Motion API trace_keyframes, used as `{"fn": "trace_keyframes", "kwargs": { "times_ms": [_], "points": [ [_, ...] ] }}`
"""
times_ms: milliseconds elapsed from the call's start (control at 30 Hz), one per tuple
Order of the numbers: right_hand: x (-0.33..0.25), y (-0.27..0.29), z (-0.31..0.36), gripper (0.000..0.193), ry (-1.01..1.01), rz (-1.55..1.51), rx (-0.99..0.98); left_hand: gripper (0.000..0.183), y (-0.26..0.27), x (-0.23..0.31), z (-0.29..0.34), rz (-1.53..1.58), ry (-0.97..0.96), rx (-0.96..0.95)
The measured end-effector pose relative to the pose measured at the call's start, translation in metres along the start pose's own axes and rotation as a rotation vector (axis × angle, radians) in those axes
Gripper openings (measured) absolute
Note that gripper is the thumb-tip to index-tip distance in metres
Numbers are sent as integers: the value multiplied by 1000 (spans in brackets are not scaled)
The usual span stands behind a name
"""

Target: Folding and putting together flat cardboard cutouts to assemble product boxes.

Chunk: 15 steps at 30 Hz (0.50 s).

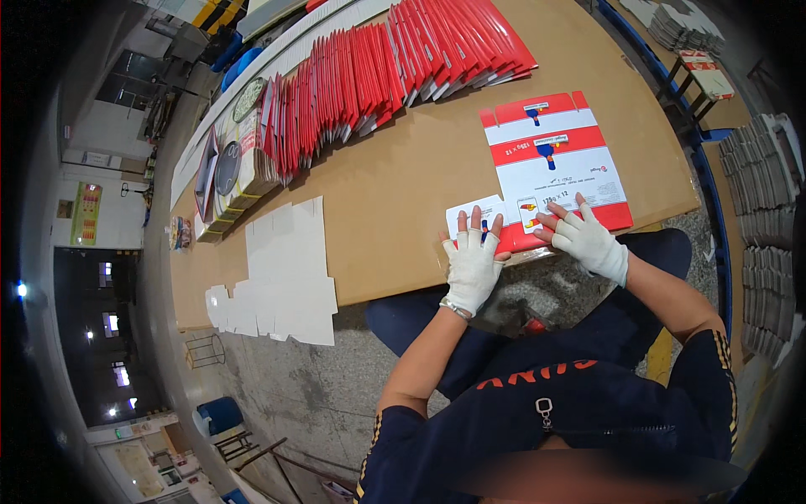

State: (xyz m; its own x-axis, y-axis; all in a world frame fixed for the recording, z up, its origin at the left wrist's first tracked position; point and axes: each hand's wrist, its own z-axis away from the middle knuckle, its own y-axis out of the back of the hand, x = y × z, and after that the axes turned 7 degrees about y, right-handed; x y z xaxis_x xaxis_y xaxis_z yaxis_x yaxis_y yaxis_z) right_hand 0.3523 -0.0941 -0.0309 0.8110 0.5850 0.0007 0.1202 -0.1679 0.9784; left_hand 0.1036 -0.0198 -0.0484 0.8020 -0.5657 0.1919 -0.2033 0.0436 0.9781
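A red and white carton (558, 155) lies flat and unfolded on the right part of the desk (395, 214), along its near edge, printed side up. The left hand (473, 265), in a white glove with bare fingertips, rests on its near left panel, fingers spread wide and pressing rather than gripping; whether the thumb reaches under the edge I cannot tell. The right hand (588, 242), gloved alike, lies over the near right panel, its fingers also spread and flat, with hold of nothing. Across the far side of the desk leans a long row of flattened red cartons (357, 84), packed tightly on edge. At its left end sits a yellowish box (239, 185); its contents are not clear. Nearer, white card blanks (290, 265) lie flat, partly over the near edge. On the floor stands a blue barrel (222, 412), its inside hidden. Grey card stacks (764, 168) stand at right.
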Motion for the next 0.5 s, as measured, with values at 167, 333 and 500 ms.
{"fn": "trace_keyframes", "kwargs": {
  "times_ms": [167, 333, 500],
  "points": [
    [-2, -4, 2, 47, 10, -1, -6, 69, 2, 5, 1, -72, 12, -4],
    [5, -12, 7, 50, 101, 7, -28, 67, 10, -1, -5, -26, -72, -31],
    [8, -9, 6, 51, 138, -26, -50, 66, 13, -7, -5, 3, -135, -58]
  ]
}}
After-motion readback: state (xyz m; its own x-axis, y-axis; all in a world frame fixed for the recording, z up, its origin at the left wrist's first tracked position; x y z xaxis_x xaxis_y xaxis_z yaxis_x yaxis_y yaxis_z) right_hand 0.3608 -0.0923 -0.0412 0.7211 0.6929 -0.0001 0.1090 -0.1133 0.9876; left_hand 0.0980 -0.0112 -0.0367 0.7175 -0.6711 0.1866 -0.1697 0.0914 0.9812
